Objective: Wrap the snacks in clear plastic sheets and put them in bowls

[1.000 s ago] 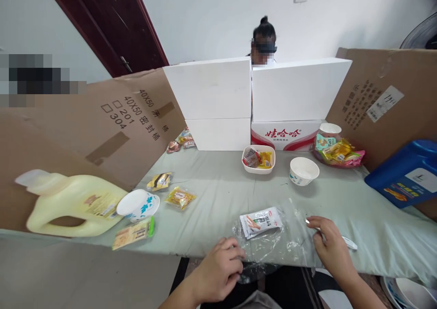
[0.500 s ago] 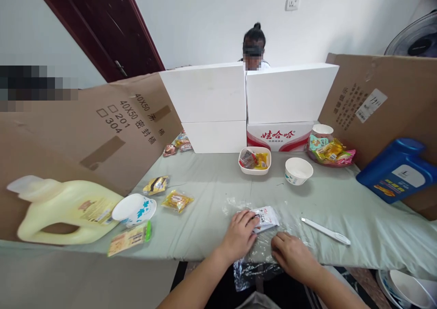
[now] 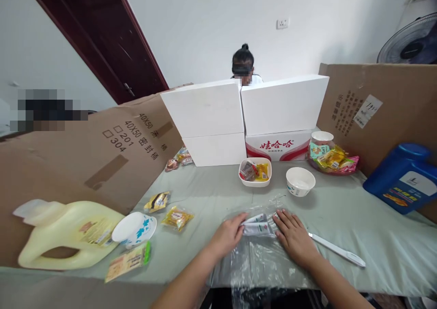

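Note:
A clear plastic bag (image 3: 259,259) lies flat on the green cloth at the near edge of the table and hangs over it. Inside it, near its far end, is a white snack packet (image 3: 256,224). My left hand (image 3: 226,236) presses on the bag at the packet's left side, fingers touching it. On the packet's right side my right hand (image 3: 295,237) lies flat on the bag, fingers spread. A white knife-like tool (image 3: 337,250) rests on the cloth just right of my right hand.
A white dish with snacks (image 3: 255,171) and a paper bowl (image 3: 300,180) stand behind the bag. Left lie a yellow jug (image 3: 64,234), a bowl (image 3: 134,227) and loose snack packets (image 3: 177,217). A blue jug (image 3: 404,177) lies right. Cardboard walls and white boxes (image 3: 246,113) ring the table; a person sits behind.
Both hands moved forward onto the bag and now flank the packet. My right hand shifted from the bag's near edge to the packet's right side. The bag lies flatter.

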A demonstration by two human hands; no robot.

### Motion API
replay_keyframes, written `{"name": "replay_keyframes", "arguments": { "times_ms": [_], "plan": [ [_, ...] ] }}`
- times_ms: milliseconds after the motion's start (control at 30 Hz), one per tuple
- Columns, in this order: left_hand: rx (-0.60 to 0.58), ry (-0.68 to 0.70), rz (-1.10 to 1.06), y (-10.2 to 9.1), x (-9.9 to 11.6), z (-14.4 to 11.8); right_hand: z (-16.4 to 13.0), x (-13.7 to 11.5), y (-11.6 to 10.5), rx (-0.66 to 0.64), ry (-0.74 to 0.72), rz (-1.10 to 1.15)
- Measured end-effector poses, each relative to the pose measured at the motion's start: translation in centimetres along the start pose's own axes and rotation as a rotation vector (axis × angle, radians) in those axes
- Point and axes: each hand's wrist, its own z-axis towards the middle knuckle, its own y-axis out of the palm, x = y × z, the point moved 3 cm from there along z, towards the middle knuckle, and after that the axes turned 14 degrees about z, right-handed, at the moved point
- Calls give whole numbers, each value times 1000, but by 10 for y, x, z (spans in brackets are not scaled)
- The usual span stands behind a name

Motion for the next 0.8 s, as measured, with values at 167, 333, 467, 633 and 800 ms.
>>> {"name": "replay_keyframes", "arguments": {
  "times_ms": [167,333,467,633,800],
  "plan": [
    [102,-291,-388,-30,-42,46,-1,-2,-1,14,10,25],
    [271,-289,-345,-57,-48,122,1,-3,-1,-8,29,43],
    [282,-255,-232,-51,-29,182,1,-3,-3,-25,46,54],
    [296,-174,-35,-40,0,189,1,-4,-5,-16,36,55],
    [240,52,163,-9,39,105,1,-3,-4,15,18,27]
  ]
}}
